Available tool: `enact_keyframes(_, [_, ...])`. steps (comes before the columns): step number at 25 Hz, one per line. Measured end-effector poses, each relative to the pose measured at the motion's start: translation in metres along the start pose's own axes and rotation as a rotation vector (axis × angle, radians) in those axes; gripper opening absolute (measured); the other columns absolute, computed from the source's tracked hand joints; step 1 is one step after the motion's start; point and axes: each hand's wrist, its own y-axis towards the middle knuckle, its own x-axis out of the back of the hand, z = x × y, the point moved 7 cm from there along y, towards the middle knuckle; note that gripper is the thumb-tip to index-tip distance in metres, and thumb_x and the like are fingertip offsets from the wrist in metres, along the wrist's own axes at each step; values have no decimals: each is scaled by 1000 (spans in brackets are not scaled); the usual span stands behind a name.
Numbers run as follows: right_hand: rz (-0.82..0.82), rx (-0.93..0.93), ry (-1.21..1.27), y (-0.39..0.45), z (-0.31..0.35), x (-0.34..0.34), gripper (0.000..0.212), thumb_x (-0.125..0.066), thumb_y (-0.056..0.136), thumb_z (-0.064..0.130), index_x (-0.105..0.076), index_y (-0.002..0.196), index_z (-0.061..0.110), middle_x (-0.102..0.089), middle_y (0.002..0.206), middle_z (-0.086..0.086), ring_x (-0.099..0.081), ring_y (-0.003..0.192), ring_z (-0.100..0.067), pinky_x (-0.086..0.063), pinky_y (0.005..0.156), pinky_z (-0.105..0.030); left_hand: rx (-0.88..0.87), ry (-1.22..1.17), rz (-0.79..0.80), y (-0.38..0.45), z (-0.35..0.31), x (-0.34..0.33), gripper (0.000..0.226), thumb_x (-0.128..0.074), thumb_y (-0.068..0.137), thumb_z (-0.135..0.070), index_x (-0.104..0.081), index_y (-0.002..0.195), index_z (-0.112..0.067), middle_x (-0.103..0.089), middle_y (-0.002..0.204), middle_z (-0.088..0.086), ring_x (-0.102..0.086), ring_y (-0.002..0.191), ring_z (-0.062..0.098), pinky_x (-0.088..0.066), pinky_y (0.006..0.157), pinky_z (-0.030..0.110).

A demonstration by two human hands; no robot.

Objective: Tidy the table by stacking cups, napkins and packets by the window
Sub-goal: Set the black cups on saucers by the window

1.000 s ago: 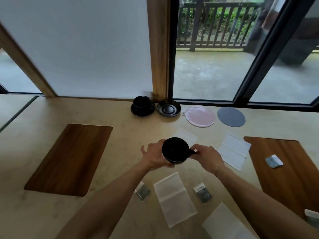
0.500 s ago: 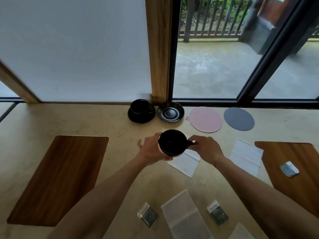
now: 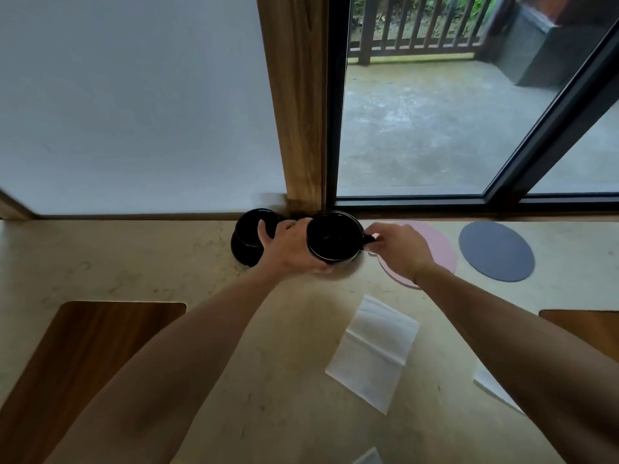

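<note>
Writing shows nowhere. Left hand (image 3: 290, 246) cups the black cup (image 3: 333, 238) by the window post, its fingers wrapped around the side; right hand (image 3: 400, 249) pinches the handle. Whatever lies beneath the cup is hidden (a second cup (image 3: 249, 236) sits partly behind the left hand). One napkin (image 3: 373, 353) lies nearer on the surface (image 3: 134, 262), another cut off by the right forearm.
</note>
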Motion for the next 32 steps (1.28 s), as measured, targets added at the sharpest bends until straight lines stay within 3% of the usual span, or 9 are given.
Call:
enact_keyframes(2, [7, -16, 10, 21, -5, -2, 18, -63, 90, 29, -68, 106, 37, -72, 91, 5, -64, 74, -13, -46, 64, -27, -8, 94, 21, 22, 0, -4, 96, -74, 58, -65, -37, 137, -27, -46, 140, -5, -20, 143, 22, 15, 109, 64])
enact_keyframes(7, [18, 0, -76, 64, -18, -17, 23, -59, 93, 27, -66, 113, 35, -73, 102, -2, -64, 93, -25, -54, 77, -38, 12, 139, 32, 59, 9, -23, 95, -71, 60, -67, -37, 138, -24, -52, 136, -2, -15, 145, 26, 21, 106, 65])
enact_keyframes(14, [22, -47, -20, 84, -34, -40, 23, -58, 93, 20, -66, 108, 35, -72, 96, 1, -68, 77, -20, -57, 73, -37, 28, 219, 81, 87, 20, -46, 95, -70, 58, -69, -39, 135, -24, -52, 137, -1, -13, 146, 26, 22, 105, 65])
enact_keyframes(25, [14, -63, -36, 79, -33, -42, 27, -52, 94, 19, -67, 105, 39, -73, 93, 6, -68, 76, -18, -56, 74, -37, 22, 204, 82, 87, 22, -48, 94, -70, 61, -69, -37, 138, -26, -48, 141, -2, -11, 147, 26, 24, 105, 65])
enact_keyframes(27, [27, -59, -20, 74, -32, -43, 37, -53, 95, 24, -56, 126, 44, -70, 114, 4, -69, 91, -20, -55, 82, -41, 37, 219, 81, 84, 23, -48, 104, -69, 60, -70, -29, 144, -25, -46, 144, -1, -11, 147, 27, 24, 105, 66])
enact_keyframes(29, [40, -53, -73, 63, -32, -44, 55, -53, 97, 30, -34, 147, 37, -58, 137, -2, -59, 116, -26, -52, 89, -46, 49, 261, 58, 77, 22, -47, 116, -68, 61, -72, -15, 151, -22, -38, 149, 2, -10, 147, 25, 22, 106, 66])
enact_keyframes(32, [30, -53, -126, 30, -32, -41, 60, -52, 98, 32, -24, 152, 30, -50, 142, -6, -44, 130, -30, -48, 93, -45, 48, 256, -11, 51, 13, -40, 115, -66, 67, -69, -7, 153, -23, -28, 154, 3, -8, 148, 23, 17, 109, 65])
